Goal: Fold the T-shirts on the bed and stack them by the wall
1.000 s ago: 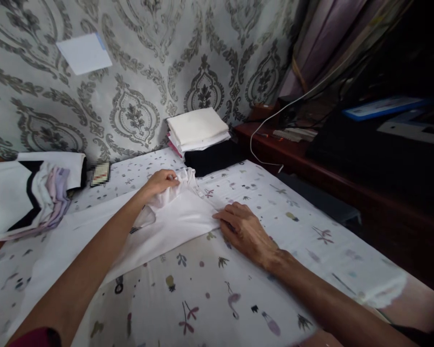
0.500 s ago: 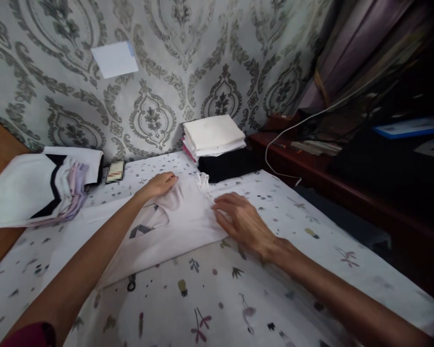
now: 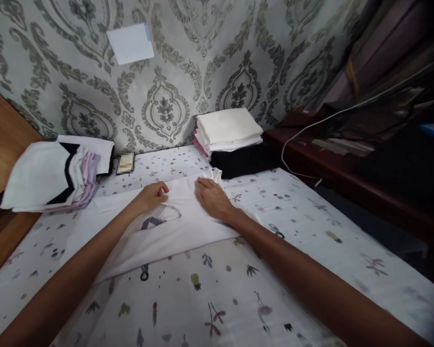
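A white garment (image 3: 188, 226), partly folded, lies on the patterned bedsheet in front of me. It has a curved neckline and a small patch of dark stripes (image 3: 152, 222). My left hand (image 3: 152, 196) rests at the garment's upper middle, its fingers loosely bent and a small gap between thumb and forefinger. Flat on the cloth near the right end is my right hand (image 3: 212, 196), fingers stretched out. A bunched bit of white fabric (image 3: 216, 173) sticks up just beyond its fingertips.
Folded clothes (image 3: 36, 173) are stacked at the left beside a wooden board (image 3: 14, 144). Another pile (image 3: 229, 126) stands against the wall, with a black folded cloth (image 3: 244, 160) before it. A white cable (image 3: 292, 140) hangs over the dark red furniture on the right.
My right hand has moved left and come down flat on the garment. My left hand has drawn back a little toward me, and the fabric beneath looks flatter. The view has shifted slightly.
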`<action>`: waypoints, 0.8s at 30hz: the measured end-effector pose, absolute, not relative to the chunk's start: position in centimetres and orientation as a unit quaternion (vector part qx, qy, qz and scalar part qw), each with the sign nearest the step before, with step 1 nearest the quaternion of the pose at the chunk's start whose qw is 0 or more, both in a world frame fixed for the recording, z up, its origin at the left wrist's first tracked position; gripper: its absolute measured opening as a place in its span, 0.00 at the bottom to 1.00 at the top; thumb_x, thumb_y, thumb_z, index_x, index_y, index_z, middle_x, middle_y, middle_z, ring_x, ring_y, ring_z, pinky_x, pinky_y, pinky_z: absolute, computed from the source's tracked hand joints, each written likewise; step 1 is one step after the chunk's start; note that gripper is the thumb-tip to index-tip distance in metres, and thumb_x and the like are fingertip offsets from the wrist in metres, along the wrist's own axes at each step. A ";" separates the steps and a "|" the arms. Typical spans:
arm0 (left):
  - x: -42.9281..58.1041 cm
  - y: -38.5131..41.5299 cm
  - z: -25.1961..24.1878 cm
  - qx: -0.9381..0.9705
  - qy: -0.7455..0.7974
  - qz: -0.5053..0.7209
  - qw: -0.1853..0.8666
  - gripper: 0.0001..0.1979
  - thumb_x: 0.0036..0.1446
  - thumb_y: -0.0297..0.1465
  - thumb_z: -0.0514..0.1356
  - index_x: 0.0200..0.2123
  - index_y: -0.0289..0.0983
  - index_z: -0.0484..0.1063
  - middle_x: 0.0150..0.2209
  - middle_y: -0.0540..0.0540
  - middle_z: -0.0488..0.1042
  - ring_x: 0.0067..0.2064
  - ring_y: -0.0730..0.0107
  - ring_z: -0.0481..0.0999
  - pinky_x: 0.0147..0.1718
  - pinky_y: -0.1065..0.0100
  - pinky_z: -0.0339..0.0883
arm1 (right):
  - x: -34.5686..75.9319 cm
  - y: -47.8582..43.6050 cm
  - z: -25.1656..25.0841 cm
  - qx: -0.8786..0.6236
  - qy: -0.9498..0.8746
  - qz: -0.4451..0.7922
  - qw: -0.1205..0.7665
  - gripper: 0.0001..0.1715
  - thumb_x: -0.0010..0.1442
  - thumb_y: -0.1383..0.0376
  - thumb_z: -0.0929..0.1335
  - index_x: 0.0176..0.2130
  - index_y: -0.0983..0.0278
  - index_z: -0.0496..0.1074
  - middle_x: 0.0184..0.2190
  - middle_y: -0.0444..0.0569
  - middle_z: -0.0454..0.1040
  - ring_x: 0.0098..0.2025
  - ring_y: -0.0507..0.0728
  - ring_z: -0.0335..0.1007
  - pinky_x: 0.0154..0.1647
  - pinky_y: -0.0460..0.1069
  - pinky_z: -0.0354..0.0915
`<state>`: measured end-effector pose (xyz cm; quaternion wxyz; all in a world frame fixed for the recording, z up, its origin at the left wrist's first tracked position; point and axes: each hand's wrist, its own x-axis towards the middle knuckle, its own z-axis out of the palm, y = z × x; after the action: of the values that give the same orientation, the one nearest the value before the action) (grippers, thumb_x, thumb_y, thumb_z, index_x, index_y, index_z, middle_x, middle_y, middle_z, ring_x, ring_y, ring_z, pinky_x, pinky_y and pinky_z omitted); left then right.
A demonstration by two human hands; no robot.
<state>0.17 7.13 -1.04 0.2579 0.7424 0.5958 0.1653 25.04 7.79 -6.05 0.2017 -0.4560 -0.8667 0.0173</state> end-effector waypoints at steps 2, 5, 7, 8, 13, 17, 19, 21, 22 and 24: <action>0.5 6.2 -0.9 0.744 0.622 0.123 0.212 0.06 0.53 0.31 0.60 0.36 0.41 0.72 0.27 0.52 0.71 0.31 0.65 0.71 0.30 0.66 0.56 | 24.9 7.9 -5.9 -0.459 -0.865 0.029 0.201 0.22 0.70 0.67 0.58 0.56 0.74 0.71 0.60 0.66 0.70 0.63 0.65 0.63 0.66 0.60 0.57; 1.5 4.6 -0.3 0.754 0.647 0.069 0.088 0.09 0.57 0.31 0.58 0.42 0.41 0.72 0.36 0.45 0.76 0.39 0.56 0.74 0.34 0.63 0.59 | 25.3 8.3 -4.9 -0.456 -0.863 0.092 0.197 0.21 0.70 0.67 0.60 0.56 0.71 0.72 0.61 0.63 0.70 0.64 0.64 0.63 0.67 0.60 0.57; 2.2 3.6 0.1 0.776 0.626 0.074 0.006 0.12 0.59 0.30 0.56 0.46 0.40 0.71 0.44 0.40 0.76 0.46 0.51 0.73 0.39 0.60 0.61 | 26.7 8.5 -3.7 -0.456 -0.847 0.153 0.228 0.22 0.69 0.65 0.60 0.59 0.66 0.70 0.62 0.59 0.70 0.64 0.62 0.65 0.66 0.59 0.60; 2.5 3.1 0.4 0.790 0.606 0.091 -0.018 0.13 0.60 0.30 0.54 0.48 0.39 0.71 0.46 0.39 0.75 0.48 0.50 0.73 0.42 0.58 0.62 | 27.9 8.4 -3.0 -0.460 -0.831 0.179 0.259 0.23 0.70 0.64 0.60 0.60 0.64 0.70 0.62 0.57 0.70 0.64 0.61 0.66 0.64 0.58 0.62; 4.5 1.5 1.3 0.831 0.522 0.183 0.064 0.12 0.64 0.31 0.50 0.45 0.42 0.70 0.46 0.43 0.75 0.47 0.56 0.73 0.44 0.60 0.65 | 34.9 5.0 -0.3 -0.499 -0.744 0.227 0.382 0.21 0.69 0.62 0.59 0.52 0.65 0.75 0.46 0.52 0.80 0.49 0.58 0.75 0.52 0.54 0.68; 7.4 1.1 1.1 0.857 0.454 0.191 0.151 0.11 0.65 0.33 0.50 0.44 0.41 0.70 0.45 0.44 0.75 0.45 0.59 0.73 0.46 0.59 0.67 | 37.8 0.1 -1.2 -0.537 -0.732 0.224 0.354 0.17 0.67 0.58 0.62 0.38 0.63 0.76 0.37 0.50 0.78 0.39 0.57 0.72 0.42 0.52 0.67; 9.2 1.0 0.6 0.873 0.421 0.176 0.173 0.12 0.66 0.33 0.48 0.45 0.40 0.71 0.45 0.43 0.74 0.47 0.59 0.73 0.47 0.59 0.68 | 38.0 -1.6 -2.3 -0.541 -0.737 0.223 0.339 0.16 0.66 0.57 0.63 0.36 0.62 0.76 0.37 0.50 0.76 0.40 0.58 0.71 0.42 0.53 0.66; 10.7 0.9 -0.1 0.890 0.385 0.159 0.188 0.14 0.68 0.32 0.47 0.45 0.39 0.71 0.45 0.43 0.74 0.48 0.60 0.73 0.47 0.58 0.69 | 37.8 -2.4 -3.2 -0.543 -0.740 0.220 0.331 0.14 0.64 0.56 0.66 0.34 0.61 0.75 0.39 0.51 0.74 0.43 0.60 0.69 0.46 0.56 0.66; 11.3 0.8 -0.5 0.898 0.365 0.152 0.193 0.14 0.69 0.32 0.46 0.45 0.39 0.72 0.45 0.43 0.74 0.48 0.60 0.73 0.48 0.58 0.69 | 37.7 -2.6 -3.5 -0.545 -0.740 0.219 0.327 0.13 0.63 0.56 0.67 0.33 0.61 0.75 0.39 0.51 0.73 0.45 0.61 0.68 0.48 0.56 0.66; 12.0 0.7 -1.5 0.914 0.330 0.141 0.188 0.15 0.70 0.32 0.46 0.47 0.39 0.72 0.48 0.43 0.75 0.51 0.60 0.72 0.52 0.57 0.69 | 37.7 -2.5 -3.7 -0.549 -0.739 0.223 0.321 0.13 0.62 0.57 0.68 0.29 0.61 0.72 0.41 0.51 0.72 0.46 0.61 0.67 0.49 0.57 0.66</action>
<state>12.01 0.65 -1.46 0.1882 0.9143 0.3300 0.1405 37.68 -2.51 -3.73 0.3211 -0.5488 -0.7390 0.2228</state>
